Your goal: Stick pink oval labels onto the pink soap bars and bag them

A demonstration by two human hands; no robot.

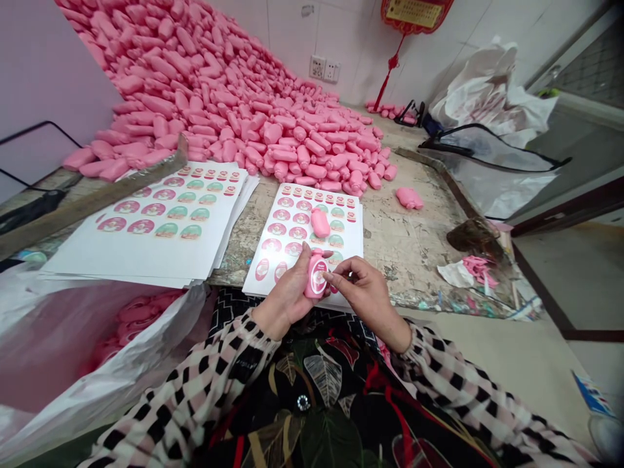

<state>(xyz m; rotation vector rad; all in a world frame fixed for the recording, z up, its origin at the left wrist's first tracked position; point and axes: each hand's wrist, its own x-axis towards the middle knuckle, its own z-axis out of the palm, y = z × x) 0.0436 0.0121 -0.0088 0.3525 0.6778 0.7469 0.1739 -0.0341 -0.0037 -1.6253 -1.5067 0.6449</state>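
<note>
L hand is wrapped round a small pink plastic bottle, neck end pointing away from the wearer, at the near edge of the middle sticker-sheet stack. R hand looks narrow: thumb & index finger close together at the R side of the oval label on the bottle's front. Can't tell if they pinch the label or just press it.

Step in hand, prob.: fixing the label on, approx. flat by the look of it. Next move likely calls for L hand keeping the bottle steady while R hand smooths the edge w/o creases.

Rel. to that stack: a loose bottle lies on top, no label visible on the side shown; the big bottle pile is behind; a lone bottle sits to R, farther back; a 2nd sheet stack is to L; an open plastic bag w/ pink items is to L & nearer the wearer.
</note>
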